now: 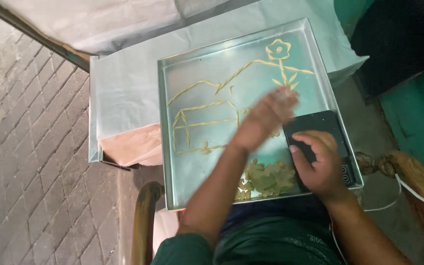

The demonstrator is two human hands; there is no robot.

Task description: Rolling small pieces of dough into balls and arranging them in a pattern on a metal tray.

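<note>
While my left hand (266, 118) sweeps blurred over the metal tray (172, 162), my right hand (320, 164) rests on a black phone (320, 125).

I see the left hand's fingers extended together, holding nothing I can make out through the blur; the right hand's fingers curl loosely on the phone, lying at the tray's right near corner. Thin dough strips form a house outline (202, 122) at left and a flower (279, 54) at the far right; a heap of dough pieces (266, 179) sits near, just left of the right hand.
</note>
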